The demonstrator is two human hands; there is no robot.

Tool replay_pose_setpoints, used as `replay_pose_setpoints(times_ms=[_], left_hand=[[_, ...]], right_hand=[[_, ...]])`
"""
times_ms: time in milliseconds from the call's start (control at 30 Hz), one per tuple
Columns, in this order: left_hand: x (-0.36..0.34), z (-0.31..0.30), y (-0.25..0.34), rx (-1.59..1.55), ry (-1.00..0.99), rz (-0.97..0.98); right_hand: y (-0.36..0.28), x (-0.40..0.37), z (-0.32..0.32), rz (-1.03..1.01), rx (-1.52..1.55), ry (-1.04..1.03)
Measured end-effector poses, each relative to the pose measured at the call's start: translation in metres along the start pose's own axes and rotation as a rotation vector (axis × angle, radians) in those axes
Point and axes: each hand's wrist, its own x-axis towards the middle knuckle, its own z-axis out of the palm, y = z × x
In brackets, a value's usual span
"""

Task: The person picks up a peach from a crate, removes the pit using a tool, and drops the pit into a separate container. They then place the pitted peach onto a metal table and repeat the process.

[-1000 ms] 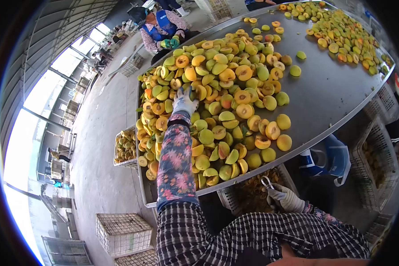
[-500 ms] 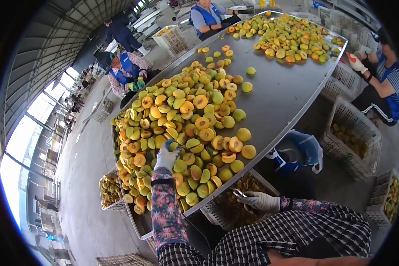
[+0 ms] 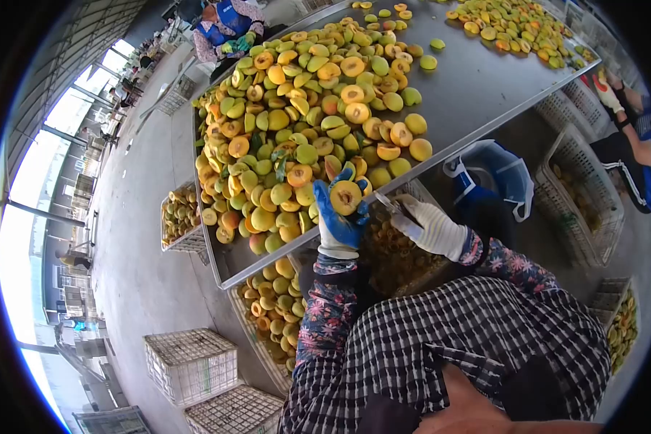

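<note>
My left hand (image 3: 338, 217), in a glove with a blue palm, cups a halved peach (image 3: 346, 197) with its cut face turned up. The brown pit area shows in the middle of the yellow flesh. Close by on the right, my right hand (image 3: 434, 228) wears a white knit glove and is closed around a small metal hand tool (image 3: 385, 202). The tool's tip points at the peach half, slightly apart from it. Just beyond both hands, a large heap of halved yellow-green peaches (image 3: 282, 119) covers the near part of the metal table (image 3: 477, 83).
Below the table edge stand a crate of pit-like scraps (image 3: 401, 249) and a crate of peach halves (image 3: 271, 311). A blue bucket (image 3: 495, 177) is at right, beside a crate (image 3: 579, 195). White crates (image 3: 192, 365) stand lower left. Co-workers (image 3: 228, 25) sit around the table.
My left hand has come back from the heap to the table's near edge with a peach half. My right hand has risen toward it with the metal tool. The view has tilted down.
</note>
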Motion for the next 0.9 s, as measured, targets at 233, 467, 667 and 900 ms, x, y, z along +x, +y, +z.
replay_pose_setpoints(times_ms=[233, 467, 667, 900], left_hand=[[-0.018, 0.030, -0.020, 0.160, 0.112, 0.184], [-0.031, 0.021, -0.021, 0.308, 0.195, 0.248], [-0.033, 0.003, -0.028, 0.604, 0.198, 0.386], [-0.034, -0.014, -0.012, 0.660, 0.225, 0.106]], right_hand=[[-0.028, 0.016, 0.011, -0.254, -0.323, 0.073], [-0.013, 0.012, 0.035, -0.277, -0.433, 0.046], [-0.012, 0.010, 0.035, -0.126, -0.652, -0.178], [0.024, 0.001, 0.061, -0.077, -0.269, -0.199]])
